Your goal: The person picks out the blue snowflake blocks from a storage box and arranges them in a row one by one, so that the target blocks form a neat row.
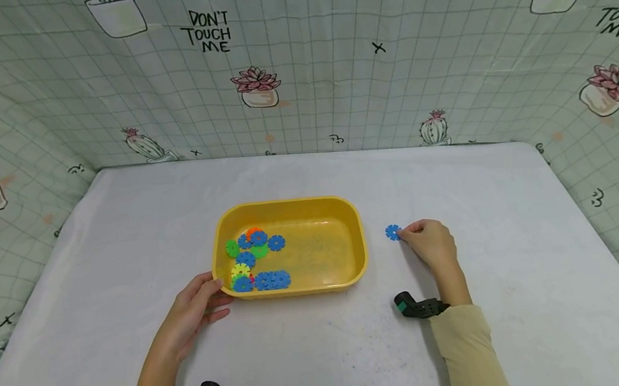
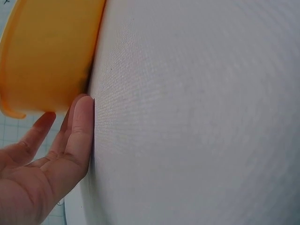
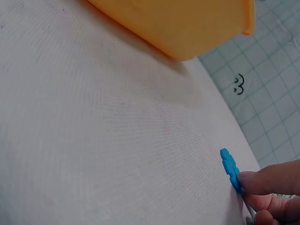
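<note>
The left hand (image 1: 191,309), fingers loosely out, touches the yellow tray (image 1: 322,243), perhaps steadying it; the right hand (image 1: 432,243) pinches a blue snowflake disc (image 1: 391,232) by its edge.

We look forward and down in the head view, from high on the near side of the yellow, round-cornered plastic tray (image 1: 323,250), framing it whole. In the left wrist view we sit low and close at the tray's near left, rolled sideways, facing its outer wall. Our right wrist view, low at the tray's near right and tilted, shares the blue, notched plastic disc (image 3: 229,168) with the head view.
</note>
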`<state>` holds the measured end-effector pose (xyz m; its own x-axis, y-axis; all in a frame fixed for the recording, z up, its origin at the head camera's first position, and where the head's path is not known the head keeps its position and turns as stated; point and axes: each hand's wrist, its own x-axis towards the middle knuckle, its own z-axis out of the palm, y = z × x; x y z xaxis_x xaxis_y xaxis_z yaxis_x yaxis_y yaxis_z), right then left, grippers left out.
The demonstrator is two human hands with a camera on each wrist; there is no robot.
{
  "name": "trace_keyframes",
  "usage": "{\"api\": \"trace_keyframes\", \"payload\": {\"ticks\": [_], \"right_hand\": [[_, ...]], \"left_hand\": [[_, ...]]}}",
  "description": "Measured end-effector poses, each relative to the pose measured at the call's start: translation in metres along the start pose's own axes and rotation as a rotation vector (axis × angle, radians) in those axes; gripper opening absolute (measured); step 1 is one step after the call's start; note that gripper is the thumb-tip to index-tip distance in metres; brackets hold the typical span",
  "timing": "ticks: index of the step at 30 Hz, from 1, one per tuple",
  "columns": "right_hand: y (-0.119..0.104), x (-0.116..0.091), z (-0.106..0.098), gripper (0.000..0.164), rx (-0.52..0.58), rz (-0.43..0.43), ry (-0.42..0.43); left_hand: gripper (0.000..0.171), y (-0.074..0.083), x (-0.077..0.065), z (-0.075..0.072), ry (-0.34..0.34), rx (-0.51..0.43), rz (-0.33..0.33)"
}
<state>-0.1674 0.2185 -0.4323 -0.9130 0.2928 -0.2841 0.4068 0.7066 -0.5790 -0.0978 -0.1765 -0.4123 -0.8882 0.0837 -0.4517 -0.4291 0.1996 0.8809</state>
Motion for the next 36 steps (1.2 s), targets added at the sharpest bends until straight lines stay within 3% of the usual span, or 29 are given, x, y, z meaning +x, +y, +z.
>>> {"api": "trace_keyframes", "payload": {"ticks": [7, 14, 24, 29, 36], "right_hand": [[0.002, 0.0, 0.001, 0.036, 0.018, -0.028, 0.005], [0.004, -0.004, 0.0, 0.036, 0.106, -0.053, 0.017], [0.006, -0.01, -0.008, 0.038, 0.255, -0.027, -0.053], [0.003, -0.016, -0.014, 0.041, 0.278, -0.068, -0.087], [0.001, -0.02, -0.017, 0.044, 0.332, -0.128, -0.058]], "left_hand": [[0.052, 0.0, 0.0, -0.001, 0.007, 0.0, -0.004], [0.051, 0.0, 0.001, -0.001, 0.015, -0.002, -0.007], [0.05, 0.001, 0.003, -0.001, 0.016, -0.011, -0.021], [0.05, 0.001, 0.002, -0.001, 0.018, -0.005, -0.016], [0.049, 0.002, 0.002, -0.001, 0.021, -0.001, -0.01]]}}
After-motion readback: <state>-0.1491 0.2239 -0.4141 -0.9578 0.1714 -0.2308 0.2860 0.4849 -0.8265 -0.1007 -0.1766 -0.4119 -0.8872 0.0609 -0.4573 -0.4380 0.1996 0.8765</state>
